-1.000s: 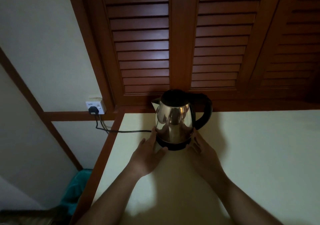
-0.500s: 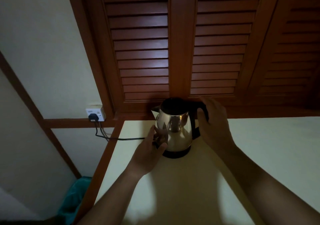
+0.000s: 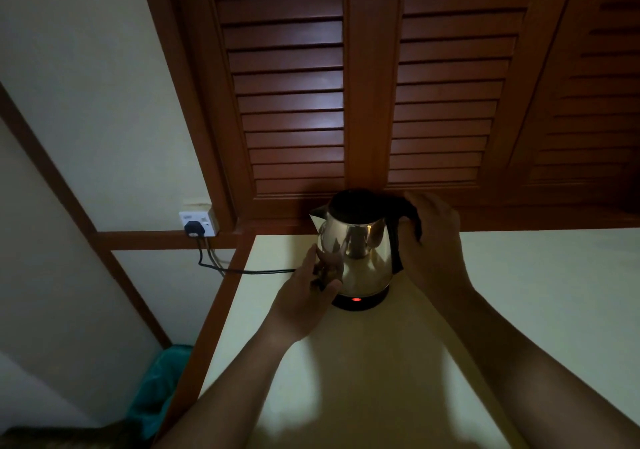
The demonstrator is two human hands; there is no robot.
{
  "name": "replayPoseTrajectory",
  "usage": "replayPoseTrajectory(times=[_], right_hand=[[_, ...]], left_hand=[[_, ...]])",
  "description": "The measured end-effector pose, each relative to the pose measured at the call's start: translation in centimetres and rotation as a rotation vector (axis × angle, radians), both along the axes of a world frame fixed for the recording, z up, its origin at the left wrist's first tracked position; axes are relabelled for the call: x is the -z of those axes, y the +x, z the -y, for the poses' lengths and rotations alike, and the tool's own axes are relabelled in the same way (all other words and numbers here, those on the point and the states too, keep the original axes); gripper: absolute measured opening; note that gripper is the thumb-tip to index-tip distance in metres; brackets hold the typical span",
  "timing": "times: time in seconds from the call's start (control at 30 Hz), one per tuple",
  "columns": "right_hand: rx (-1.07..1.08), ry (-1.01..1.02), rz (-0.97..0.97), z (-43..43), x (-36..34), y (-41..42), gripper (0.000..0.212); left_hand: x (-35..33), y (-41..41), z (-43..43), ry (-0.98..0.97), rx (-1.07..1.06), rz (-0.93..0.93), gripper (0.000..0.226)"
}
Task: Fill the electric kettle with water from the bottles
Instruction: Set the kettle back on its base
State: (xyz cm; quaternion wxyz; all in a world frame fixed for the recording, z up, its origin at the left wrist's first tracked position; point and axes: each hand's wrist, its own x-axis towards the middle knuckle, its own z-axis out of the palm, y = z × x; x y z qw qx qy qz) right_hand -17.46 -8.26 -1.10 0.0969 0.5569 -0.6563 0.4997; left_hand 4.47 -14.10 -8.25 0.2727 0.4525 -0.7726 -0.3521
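A shiny steel electric kettle (image 3: 360,254) with a black lid and black handle stands upright on its black base (image 3: 358,301) at the back of the pale table (image 3: 519,292). A red light glows on the base. My right hand (image 3: 429,240) is wrapped around the black handle on the kettle's right side. My left hand (image 3: 308,292) rests flat against the kettle's lower left side, fingers apart. No bottles are in view.
A black cord (image 3: 242,270) runs from the base left over the table edge to a plug in a white wall socket (image 3: 199,223). Dark wooden louvred doors (image 3: 346,85) rise right behind the kettle. A teal bin (image 3: 159,389) sits on the floor at left.
My right hand rose from the kettle's base to its handle and closed on it. A red light has come on at the base. My left hand stayed at the kettle's left side.
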Motion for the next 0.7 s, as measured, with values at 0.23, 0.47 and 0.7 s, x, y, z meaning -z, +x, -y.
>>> replayPoseTrajectory(times=[0.23,0.47,0.7], right_hand=[[-0.034,0.041,-0.049,0.9,0.6,-1.0,0.046],[-0.028,0.061,0.093,-1.6,2.7,1.0,0.055],[-0.069,0.158,0.368,-5.9,7.4,4.4,0.039]], left_hand=[[-0.1,-0.1,-0.2,0.013,-0.008,-0.011,0.071],[0.0,0.2,0.0,0.036,-0.008,-0.031,0.060],[1.1,1.1,-0.7,0.048,-0.009,0.096,0.068]])
